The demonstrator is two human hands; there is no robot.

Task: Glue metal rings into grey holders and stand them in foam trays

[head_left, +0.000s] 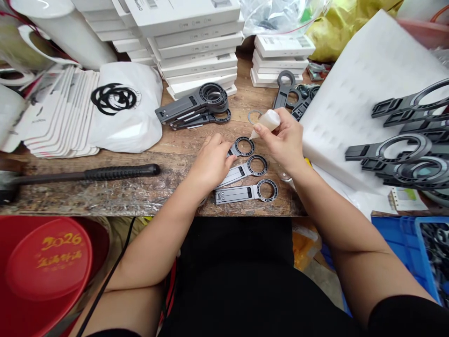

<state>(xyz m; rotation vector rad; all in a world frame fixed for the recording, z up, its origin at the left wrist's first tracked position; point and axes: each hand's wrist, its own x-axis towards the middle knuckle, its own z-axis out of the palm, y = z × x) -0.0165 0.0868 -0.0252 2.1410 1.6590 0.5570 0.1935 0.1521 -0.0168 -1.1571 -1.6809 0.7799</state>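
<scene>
Centre frame, right hand [284,140] gripping glue bottle [267,121], nozzle on top ring bracket [242,147], left hand [210,161] flat, pinning it down

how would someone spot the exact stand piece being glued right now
Find the wooden bench edge, where three grey ring-ended stands lie in a row. It is the farthest stand, pinned by the left hand, the only one under the bottle nozzle.

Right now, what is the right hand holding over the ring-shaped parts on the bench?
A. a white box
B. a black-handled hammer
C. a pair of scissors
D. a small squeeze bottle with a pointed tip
D: the right hand has its grip on a small squeeze bottle, tip aimed down at the top ring part, which the left hand steadies.
</scene>
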